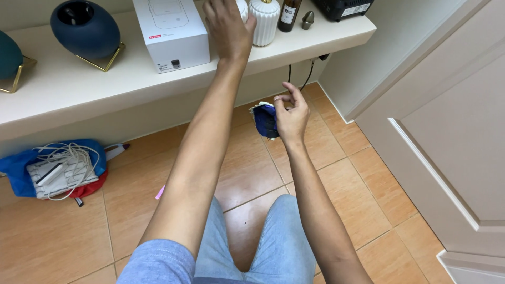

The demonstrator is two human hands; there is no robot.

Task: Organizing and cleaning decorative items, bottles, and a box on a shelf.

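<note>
My left hand (228, 29) reaches up over the cream shelf (79, 87), its fingers resting against a white ribbed vase (265, 20) and a smaller white object behind it. Whether the fingers grip the object cannot be seen. A white box (169, 31) stands just left of that hand. My right hand (291, 114) is lower, in front of the shelf edge, pinching a crumpled blue and white cloth (264, 120) above the floor tiles.
On the shelf stand a dark blue round vase on a gold stand (86, 29), a dark bottle (289, 14) and a black device (344, 7). Cables hang below. A blue bag with white cords (55, 168) lies on the tiled floor. A door (452, 137) is at the right.
</note>
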